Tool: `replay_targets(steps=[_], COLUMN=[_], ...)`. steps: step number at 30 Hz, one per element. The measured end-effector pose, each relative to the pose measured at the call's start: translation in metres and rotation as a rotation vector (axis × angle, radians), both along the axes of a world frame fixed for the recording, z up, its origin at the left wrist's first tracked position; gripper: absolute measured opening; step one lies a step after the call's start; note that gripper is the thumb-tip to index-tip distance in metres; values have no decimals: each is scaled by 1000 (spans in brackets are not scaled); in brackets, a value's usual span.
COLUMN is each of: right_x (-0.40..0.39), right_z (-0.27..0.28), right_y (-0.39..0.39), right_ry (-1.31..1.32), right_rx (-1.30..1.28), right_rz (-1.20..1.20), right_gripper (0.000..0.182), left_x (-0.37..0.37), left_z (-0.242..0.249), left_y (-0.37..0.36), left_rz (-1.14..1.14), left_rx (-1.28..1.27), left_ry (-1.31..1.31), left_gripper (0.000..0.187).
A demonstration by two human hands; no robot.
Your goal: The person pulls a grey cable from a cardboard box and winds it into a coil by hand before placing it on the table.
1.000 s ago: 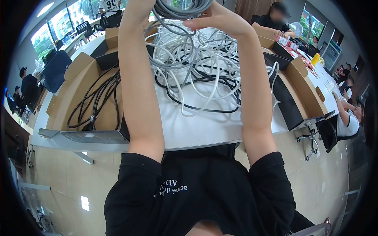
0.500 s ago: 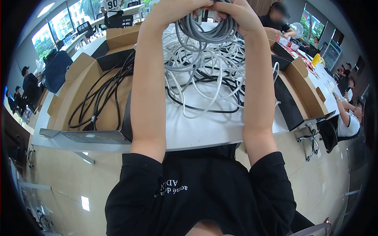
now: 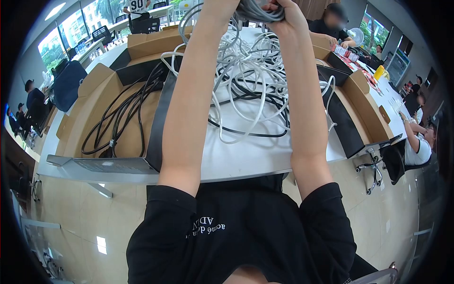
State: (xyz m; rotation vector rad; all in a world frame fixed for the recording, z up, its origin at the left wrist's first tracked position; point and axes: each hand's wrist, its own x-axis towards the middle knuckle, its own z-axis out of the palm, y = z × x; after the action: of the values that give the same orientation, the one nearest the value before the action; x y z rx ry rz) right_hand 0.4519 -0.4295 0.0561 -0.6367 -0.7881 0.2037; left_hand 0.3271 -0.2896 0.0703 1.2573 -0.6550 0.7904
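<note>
A coiled grey cable (image 3: 257, 13) is held up at the top edge of the view, above the table. My right hand (image 3: 289, 19) has its fingers curled round the coil's right side. My left hand (image 3: 221, 8) is closed at the coil's left side, its fingertips cut off by the frame. A loose grey loop (image 3: 181, 32) hangs out to the left of that wrist. Beneath my hands lies a tangled heap of white cables (image 3: 253, 71), with black cables (image 3: 272, 99) under and among them.
An open cardboard box (image 3: 120, 163) with a bundled black cable (image 3: 118, 113) stands at the left. Another open box (image 3: 362, 111) is at the right, a white cable over its edge. Across the white table (image 3: 236, 163), a person (image 3: 326, 28) handles items near a small fan (image 3: 358, 35).
Both hands have shifted upward with the grey coil, the left one also rightward. The loose loop has swung out left of my left wrist, and the white cables have shifted.
</note>
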Motion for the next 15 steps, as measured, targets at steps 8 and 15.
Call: replay_targets(steps=[8,15], right_x=[-45,-80], right_z=[9,18], right_y=[-12,-30], right_ry=[-158,-675], right_rx=[-257,-650], right_rz=[-119,-388], right_gripper=[15,18], left_x=[7,-35], left_z=[2,4], left_y=[32,33], left_rz=[54,19], left_rx=[231,477], left_ry=[74,231], left_gripper=[37,58])
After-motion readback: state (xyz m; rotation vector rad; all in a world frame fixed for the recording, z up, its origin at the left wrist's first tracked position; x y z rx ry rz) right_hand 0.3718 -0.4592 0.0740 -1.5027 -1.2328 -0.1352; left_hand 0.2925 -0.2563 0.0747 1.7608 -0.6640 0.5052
